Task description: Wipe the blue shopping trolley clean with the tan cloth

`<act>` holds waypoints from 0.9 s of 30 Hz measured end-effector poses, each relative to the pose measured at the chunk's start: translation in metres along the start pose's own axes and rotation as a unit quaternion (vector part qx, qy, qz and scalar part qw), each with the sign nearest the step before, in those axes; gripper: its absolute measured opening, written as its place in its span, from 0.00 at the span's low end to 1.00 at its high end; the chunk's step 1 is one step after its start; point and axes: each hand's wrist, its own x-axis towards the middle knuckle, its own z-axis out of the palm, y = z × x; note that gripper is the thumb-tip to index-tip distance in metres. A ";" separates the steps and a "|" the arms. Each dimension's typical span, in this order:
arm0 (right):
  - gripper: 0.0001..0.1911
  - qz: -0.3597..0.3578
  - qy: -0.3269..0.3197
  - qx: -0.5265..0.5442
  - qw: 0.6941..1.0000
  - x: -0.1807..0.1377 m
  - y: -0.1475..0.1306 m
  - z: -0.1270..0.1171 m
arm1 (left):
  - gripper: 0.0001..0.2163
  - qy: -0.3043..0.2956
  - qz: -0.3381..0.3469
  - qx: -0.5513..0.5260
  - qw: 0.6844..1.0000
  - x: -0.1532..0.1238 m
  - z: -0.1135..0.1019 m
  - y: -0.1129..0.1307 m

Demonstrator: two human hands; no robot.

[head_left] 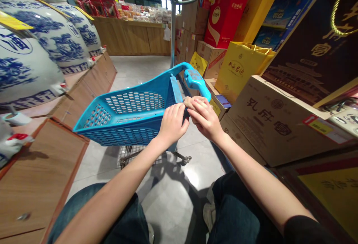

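A blue plastic shopping cart (131, 104) stands in front of me, angled to the left, with nothing visible in its basket. My left hand (173, 122) is closed over the near end of the cart's handle side, its fingers bent over the blue plastic. Beside it, touching or almost touching, my right hand (205, 119) grips a crumpled beige cloth (190, 103) against the cart's handle (195, 80). Part of the handle is hidden under both hands and the cloth.
Large blue-and-white jars (63, 37) stand on a wooden cabinet (41, 173) to my left. Cardboard boxes (268, 121), a yellow bag (240, 69) and a red gift box (225, 16) are stacked closely on the right. A counter (134, 37) with packaged goods crosses the back.
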 end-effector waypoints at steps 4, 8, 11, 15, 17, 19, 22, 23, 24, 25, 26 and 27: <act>0.21 -0.026 -0.011 0.013 1.000 0.002 0.012 -0.010 | 0.23 0.002 0.001 -0.006 1.000 0.000 0.000 0.001; 0.25 0.010 0.059 0.004 0.998 0.005 0.012 -0.011 | 0.25 -0.001 0.013 -0.009 1.000 0.000 0.000 0.003; 0.23 0.027 0.074 0.000 0.997 0.004 -0.001 -0.002 | 0.25 0.009 0.007 -0.001 1.000 -0.001 0.002 0.003; 0.16 -0.005 -0.014 -0.023 1.000 0.004 0.000 -0.005 | 0.23 0.020 0.002 0.006 1.000 -0.003 0.003 0.002; 0.15 -0.002 -0.022 -0.032 0.999 0.006 0.008 -0.012 | 0.24 0.012 0.003 0.000 1.000 -0.002 0.001 0.002; 0.17 0.018 0.014 -0.029 0.999 0.007 0.012 -0.015 | 0.25 0.005 0.005 -0.009 1.000 -0.002 0.000 0.003; 0.20 0.036 0.062 -0.017 0.997 0.007 0.004 -0.010 | 0.26 0.003 0.005 -0.015 1.000 -0.001 0.000 0.004; 0.20 0.031 0.058 -0.014 0.998 0.007 -0.001 -0.007 | 0.25 0.004 0.003 -0.013 1.000 -0.002 0.000 0.003; 0.20 0.020 0.043 -0.011 0.999 0.006 -0.004 -0.004 | 0.24 0.004 -0.001 -0.009 1.000 -0.002 0.001 0.003; 0.20 0.005 0.018 -0.005 1.000 0.006 -0.006 -0.003 | 0.23 0.004 -0.004 -0.005 1.000 -0.002 0.001 0.003; 0.19 -0.009 -0.007 0.003 1.000 0.006 -0.006 -0.003 | 0.23 0.005 -0.007 -0.002 1.000 -0.002 0.002 0.002; 0.18 -0.017 -0.026 0.010 0.999 0.006 -0.004 -0.005 | 0.22 0.005 -0.006 -0.002 1.000 -0.002 0.001 0.002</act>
